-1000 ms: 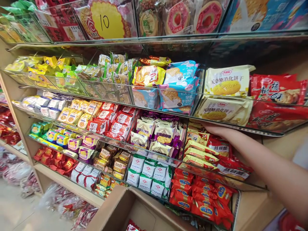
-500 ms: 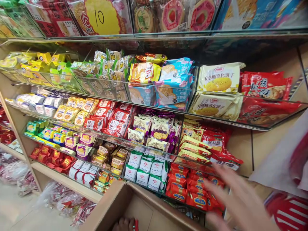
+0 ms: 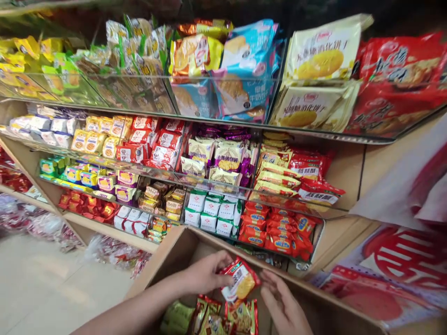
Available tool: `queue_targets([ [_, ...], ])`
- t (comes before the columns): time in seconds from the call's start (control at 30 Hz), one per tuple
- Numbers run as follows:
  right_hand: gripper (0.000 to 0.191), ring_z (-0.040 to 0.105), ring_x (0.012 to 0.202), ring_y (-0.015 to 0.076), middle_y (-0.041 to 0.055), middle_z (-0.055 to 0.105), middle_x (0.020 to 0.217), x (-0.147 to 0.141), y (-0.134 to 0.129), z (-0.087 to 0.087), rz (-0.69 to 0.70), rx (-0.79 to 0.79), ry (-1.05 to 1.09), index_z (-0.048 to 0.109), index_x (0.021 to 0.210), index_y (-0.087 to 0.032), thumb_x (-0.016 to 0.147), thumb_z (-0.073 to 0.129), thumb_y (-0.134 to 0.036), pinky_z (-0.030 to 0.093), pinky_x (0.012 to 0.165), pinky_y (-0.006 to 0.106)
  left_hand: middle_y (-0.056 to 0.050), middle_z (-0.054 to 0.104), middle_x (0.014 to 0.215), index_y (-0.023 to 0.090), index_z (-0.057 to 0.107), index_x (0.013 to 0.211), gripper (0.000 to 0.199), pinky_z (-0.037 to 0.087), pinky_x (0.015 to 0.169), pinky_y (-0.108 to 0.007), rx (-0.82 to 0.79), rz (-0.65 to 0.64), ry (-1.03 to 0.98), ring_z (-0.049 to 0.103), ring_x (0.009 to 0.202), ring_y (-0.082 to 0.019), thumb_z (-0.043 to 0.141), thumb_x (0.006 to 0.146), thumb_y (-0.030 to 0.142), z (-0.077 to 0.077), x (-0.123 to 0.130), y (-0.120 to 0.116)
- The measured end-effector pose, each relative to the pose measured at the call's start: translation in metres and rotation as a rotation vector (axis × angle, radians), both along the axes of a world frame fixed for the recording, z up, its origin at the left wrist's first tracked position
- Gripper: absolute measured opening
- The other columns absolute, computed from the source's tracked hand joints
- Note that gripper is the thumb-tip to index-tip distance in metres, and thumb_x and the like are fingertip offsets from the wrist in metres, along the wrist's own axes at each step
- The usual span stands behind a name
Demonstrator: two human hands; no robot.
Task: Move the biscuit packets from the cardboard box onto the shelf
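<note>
My left hand [image 3: 209, 274] is closed on the upper left part of a red and white snack packet [image 3: 240, 282] held over an open cardboard box [image 3: 167, 249]. Just right of that packet is my right hand [image 3: 281, 302], its fingers apart and nothing between them. Beneath the hands, inside the box, lie more red and gold packets [image 3: 244, 316] and some green packets [image 3: 177, 317] in its left corner.
Clear-fronted shelves hold red packets [image 3: 279, 230], white and green packets [image 3: 213, 211] and blue packets [image 3: 244, 70]. Bagged goods [image 3: 117, 251] lie under the lowest shelf at left. A white and red plastic bag [image 3: 408, 172] hangs at right.
The view has shifted lower and closer to the box. My left hand has come up with a packet. My right hand has moved from in front of the shelves to over the box.
</note>
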State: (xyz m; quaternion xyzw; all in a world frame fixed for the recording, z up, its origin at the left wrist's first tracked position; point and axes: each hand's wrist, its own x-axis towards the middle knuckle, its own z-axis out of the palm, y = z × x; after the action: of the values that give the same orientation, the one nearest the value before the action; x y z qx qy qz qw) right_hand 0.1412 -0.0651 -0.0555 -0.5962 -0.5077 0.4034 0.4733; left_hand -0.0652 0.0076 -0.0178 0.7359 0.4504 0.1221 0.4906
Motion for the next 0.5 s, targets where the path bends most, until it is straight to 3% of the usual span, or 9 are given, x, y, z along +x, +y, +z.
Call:
queue_targets([
  [0.1,0.047,0.062,0.092,0.0187,0.0085,0.064,0.108,-0.006,0.007,0.016,0.011,-0.017,0.092,0.059,0.106,-0.016,0.078,0.050,-0.053,0.050,0.077,0.025,-0.001,0.063,0.089,0.016,0.053,0.100,0.029,0.046,0.071,-0.022,-0.088,-0.063,-0.215,0.058,0.079,-0.012,0.057,0.076,0.032,0.022,0.021,-0.010],
  [0.17,0.045,0.061,0.076,0.0164,0.0054,0.066,0.091,-0.009,0.010,0.025,-0.059,0.002,0.088,0.059,0.100,-0.015,0.077,0.051,-0.054,0.048,0.068,0.023,-0.001,0.061,0.083,0.016,0.053,0.103,0.037,0.045,0.069,-0.022,-0.120,0.012,-0.408,0.056,0.075,-0.012,0.063,0.072,0.035,0.026,0.031,-0.017],
  [0.23,0.044,0.057,0.064,0.0145,0.0021,0.064,0.075,-0.012,0.011,0.033,-0.133,-0.009,0.105,0.059,0.091,-0.015,0.076,0.052,-0.056,0.045,0.058,0.022,0.002,0.056,0.075,0.016,0.052,0.100,0.042,0.044,0.062,-0.022,-0.158,0.202,-0.601,0.052,0.066,-0.010,0.066,0.069,0.042,0.024,0.040,-0.023],
  [0.33,0.042,0.056,0.062,0.0146,0.0003,0.063,0.071,-0.020,0.012,0.040,-0.240,-0.030,0.219,0.054,0.082,-0.018,0.076,0.049,-0.059,0.045,0.055,0.022,0.006,0.047,0.064,0.019,0.044,0.077,0.040,0.039,0.051,-0.019,-0.227,0.477,-0.742,0.045,0.055,-0.008,0.057,0.073,0.057,0.014,0.054,-0.026],
  [0.43,0.041,0.058,0.063,0.0152,-0.0001,0.064,0.071,-0.030,0.012,0.040,-0.314,-0.016,0.281,0.050,0.075,-0.020,0.077,0.047,-0.060,0.047,0.057,0.022,0.005,0.044,0.064,0.019,0.039,0.070,0.042,0.039,0.055,-0.020,-0.159,0.554,-0.819,0.043,0.058,-0.009,0.051,0.077,0.059,0.007,0.064,-0.026],
  [0.5,0.041,0.058,0.057,0.0144,-0.0006,0.064,0.066,-0.034,0.011,0.037,-0.360,-0.004,0.195,0.049,0.070,-0.021,0.079,0.043,-0.060,0.046,0.053,0.022,0.005,0.044,0.065,0.019,0.041,0.070,0.041,0.039,0.057,-0.020,-0.042,0.569,-0.806,0.042,0.060,-0.009,0.049,0.078,0.058,0.004,0.065,-0.025],
])
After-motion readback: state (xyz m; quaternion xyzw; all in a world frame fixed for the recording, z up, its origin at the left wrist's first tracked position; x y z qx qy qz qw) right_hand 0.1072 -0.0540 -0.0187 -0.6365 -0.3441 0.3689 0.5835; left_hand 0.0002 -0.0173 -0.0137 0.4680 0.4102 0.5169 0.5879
